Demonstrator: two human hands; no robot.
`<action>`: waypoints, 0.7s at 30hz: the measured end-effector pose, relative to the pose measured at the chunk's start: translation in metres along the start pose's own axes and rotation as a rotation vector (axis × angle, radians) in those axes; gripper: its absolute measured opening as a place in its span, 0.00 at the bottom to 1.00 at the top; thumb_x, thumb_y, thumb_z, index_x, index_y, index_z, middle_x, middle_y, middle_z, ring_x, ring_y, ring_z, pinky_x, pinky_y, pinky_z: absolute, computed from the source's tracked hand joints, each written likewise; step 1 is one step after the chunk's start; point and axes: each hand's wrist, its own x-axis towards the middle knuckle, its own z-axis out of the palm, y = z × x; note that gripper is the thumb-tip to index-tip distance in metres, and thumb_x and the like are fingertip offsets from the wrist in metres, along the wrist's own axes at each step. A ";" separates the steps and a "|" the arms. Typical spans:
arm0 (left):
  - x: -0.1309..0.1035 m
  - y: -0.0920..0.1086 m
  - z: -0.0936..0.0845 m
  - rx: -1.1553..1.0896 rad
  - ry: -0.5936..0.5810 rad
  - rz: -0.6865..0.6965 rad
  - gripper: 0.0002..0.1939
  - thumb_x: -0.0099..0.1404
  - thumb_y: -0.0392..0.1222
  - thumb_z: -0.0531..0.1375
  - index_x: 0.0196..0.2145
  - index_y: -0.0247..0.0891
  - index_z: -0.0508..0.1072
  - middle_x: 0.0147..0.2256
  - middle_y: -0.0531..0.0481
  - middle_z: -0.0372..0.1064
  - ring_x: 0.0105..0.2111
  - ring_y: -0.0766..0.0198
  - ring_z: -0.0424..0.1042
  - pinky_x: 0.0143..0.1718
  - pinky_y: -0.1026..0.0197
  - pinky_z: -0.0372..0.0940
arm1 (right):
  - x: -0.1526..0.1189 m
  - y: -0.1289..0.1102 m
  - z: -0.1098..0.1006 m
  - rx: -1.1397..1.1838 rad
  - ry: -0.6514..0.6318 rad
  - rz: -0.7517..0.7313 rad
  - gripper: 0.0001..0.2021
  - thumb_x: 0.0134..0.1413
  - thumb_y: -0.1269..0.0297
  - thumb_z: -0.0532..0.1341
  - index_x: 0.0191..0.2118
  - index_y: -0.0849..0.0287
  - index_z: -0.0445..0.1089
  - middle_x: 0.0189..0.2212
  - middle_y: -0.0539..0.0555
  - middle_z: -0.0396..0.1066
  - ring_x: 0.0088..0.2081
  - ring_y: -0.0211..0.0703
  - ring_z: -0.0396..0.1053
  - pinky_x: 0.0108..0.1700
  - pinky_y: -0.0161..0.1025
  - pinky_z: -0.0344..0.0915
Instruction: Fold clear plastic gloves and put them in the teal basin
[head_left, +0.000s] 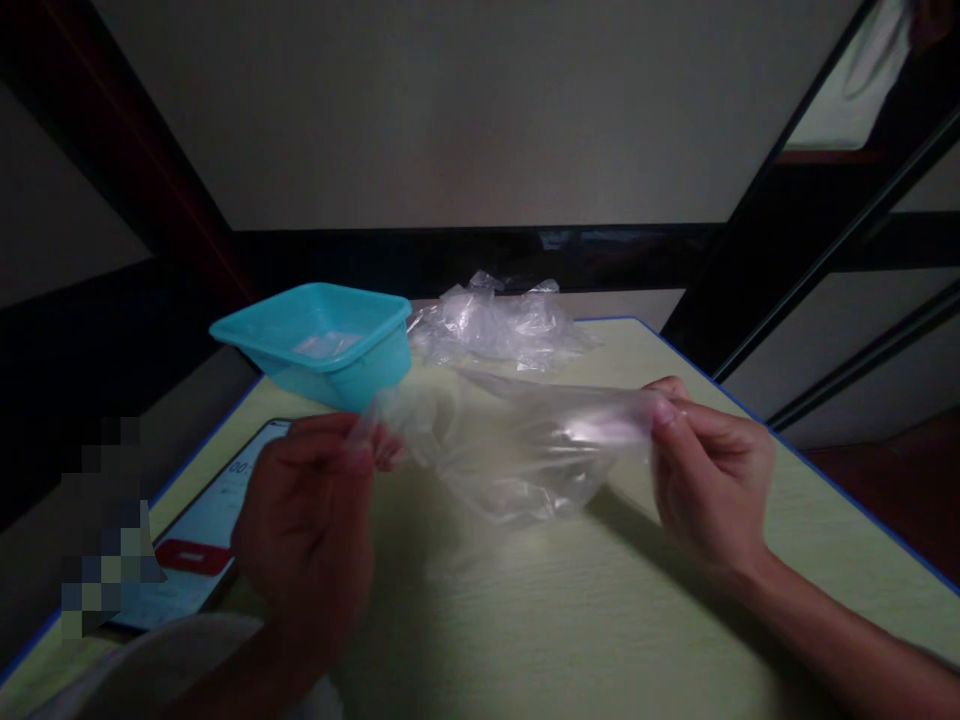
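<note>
- Two hands are in view, one left hand [307,525] and one right hand [712,480], both raised above the counter [562,640].
- One clear plastic bag [517,455] is stretched between them over the middle of the counter, its lower edge sagging; its outline is partly blurred.
- The left hand's fingers pinch the left end of this bag, thumb against fingers, the film bunched there.
- The right hand's fingers pinch the upper right end, the thumb on the near side and the film drawn fairly flat.
- One blue-green tub [382,360] stands at the far left of the counter, open side up; at least one piece of clear film [328,344] lies inside it.
- One heap of crumpled clear plastic [499,325] lies at the far edge, just right of the tub; how many pieces make it up cannot be counted.
- One phone [202,530] lies screen up on the near left, partly hidden by the left hand, showing digits that begin with two zeros and one red button.
- One pale sleeve [195,655] shows at the near left, around the left arm.
- The counter is pale with a blue edge.
</note>
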 end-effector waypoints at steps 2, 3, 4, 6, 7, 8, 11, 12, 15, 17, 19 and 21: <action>0.004 0.002 0.002 -0.084 0.016 -0.084 0.03 0.63 0.38 0.57 0.31 0.45 0.66 0.30 0.58 0.67 0.28 0.66 0.69 0.30 0.59 0.66 | 0.001 0.001 -0.001 -0.010 0.010 0.049 0.15 0.52 0.53 0.61 0.19 0.53 0.71 0.19 0.50 0.64 0.26 0.40 0.61 0.28 0.38 0.57; 0.006 0.003 0.002 -0.112 0.013 -0.114 0.03 0.62 0.38 0.57 0.30 0.44 0.66 0.29 0.58 0.67 0.26 0.66 0.70 0.27 0.60 0.66 | 0.002 0.002 -0.001 -0.011 0.003 0.081 0.16 0.52 0.52 0.60 0.19 0.54 0.71 0.18 0.50 0.64 0.25 0.39 0.61 0.27 0.38 0.57; 0.007 0.003 0.002 -0.133 0.005 -0.152 0.03 0.61 0.38 0.58 0.30 0.44 0.66 0.28 0.58 0.68 0.24 0.67 0.70 0.26 0.61 0.66 | 0.003 0.002 -0.001 -0.011 -0.009 0.116 0.17 0.52 0.52 0.60 0.18 0.55 0.70 0.18 0.49 0.64 0.24 0.38 0.61 0.27 0.37 0.58; 0.009 0.001 0.001 -0.156 -0.030 -0.257 0.04 0.61 0.39 0.58 0.29 0.42 0.65 0.28 0.59 0.70 0.21 0.68 0.71 0.23 0.63 0.65 | 0.005 0.004 0.001 -0.019 -0.052 0.187 0.19 0.53 0.53 0.59 0.17 0.56 0.68 0.16 0.49 0.64 0.21 0.36 0.60 0.25 0.35 0.57; 0.011 -0.001 0.001 -0.161 -0.043 -0.310 0.05 0.60 0.39 0.58 0.28 0.42 0.64 0.28 0.59 0.70 0.20 0.68 0.71 0.22 0.64 0.65 | 0.007 0.004 0.002 -0.030 -0.080 0.230 0.19 0.53 0.53 0.58 0.17 0.57 0.66 0.14 0.48 0.63 0.19 0.34 0.59 0.23 0.34 0.56; 0.012 -0.004 0.001 -0.164 -0.052 -0.358 0.05 0.60 0.40 0.58 0.28 0.42 0.63 0.27 0.59 0.71 0.19 0.68 0.71 0.20 0.65 0.65 | 0.009 0.005 0.003 -0.042 -0.110 0.282 0.18 0.52 0.54 0.59 0.16 0.58 0.65 0.13 0.47 0.61 0.17 0.33 0.57 0.21 0.33 0.54; 0.016 -0.013 0.002 -0.147 -0.056 -0.512 0.08 0.57 0.41 0.59 0.27 0.40 0.61 0.25 0.59 0.71 0.16 0.68 0.71 0.17 0.67 0.63 | 0.014 0.008 0.007 -0.070 -0.200 0.462 0.16 0.47 0.54 0.61 0.18 0.58 0.62 0.09 0.45 0.58 0.13 0.30 0.52 0.16 0.31 0.48; 0.017 -0.016 0.002 -0.133 -0.050 -0.565 0.08 0.56 0.41 0.59 0.27 0.40 0.61 0.24 0.59 0.71 0.15 0.68 0.70 0.16 0.67 0.62 | 0.015 0.009 0.008 -0.082 -0.236 0.513 0.15 0.46 0.54 0.61 0.20 0.58 0.63 0.09 0.44 0.58 0.12 0.30 0.51 0.15 0.30 0.47; 0.019 -0.021 0.003 -0.084 -0.034 -0.716 0.06 0.55 0.38 0.57 0.27 0.39 0.60 0.22 0.58 0.71 0.13 0.69 0.69 0.15 0.68 0.62 | 0.015 0.016 0.006 -0.164 -0.413 0.615 0.11 0.47 0.56 0.59 0.28 0.59 0.63 0.09 0.44 0.60 0.10 0.31 0.50 0.14 0.31 0.45; 0.018 -0.024 0.003 -0.055 -0.047 -0.783 0.04 0.55 0.37 0.56 0.28 0.39 0.61 0.23 0.57 0.72 0.13 0.69 0.69 0.15 0.68 0.62 | 0.013 0.020 0.004 -0.303 -0.551 0.571 0.07 0.49 0.61 0.57 0.33 0.59 0.63 0.09 0.44 0.61 0.11 0.33 0.51 0.15 0.32 0.47; 0.016 -0.025 0.003 -0.037 -0.084 -0.817 0.04 0.55 0.37 0.56 0.28 0.39 0.61 0.24 0.56 0.73 0.14 0.69 0.69 0.15 0.69 0.62 | 0.010 0.025 0.002 -0.545 -0.627 0.405 0.07 0.48 0.66 0.57 0.35 0.60 0.64 0.12 0.45 0.63 0.14 0.35 0.57 0.18 0.33 0.50; 0.014 -0.027 0.003 -0.028 -0.139 -0.840 0.04 0.56 0.38 0.56 0.27 0.39 0.61 0.26 0.55 0.73 0.14 0.70 0.69 0.15 0.69 0.61 | 0.007 0.027 0.001 -0.787 -0.652 0.229 0.09 0.48 0.68 0.59 0.38 0.60 0.66 0.17 0.48 0.66 0.18 0.37 0.60 0.22 0.34 0.51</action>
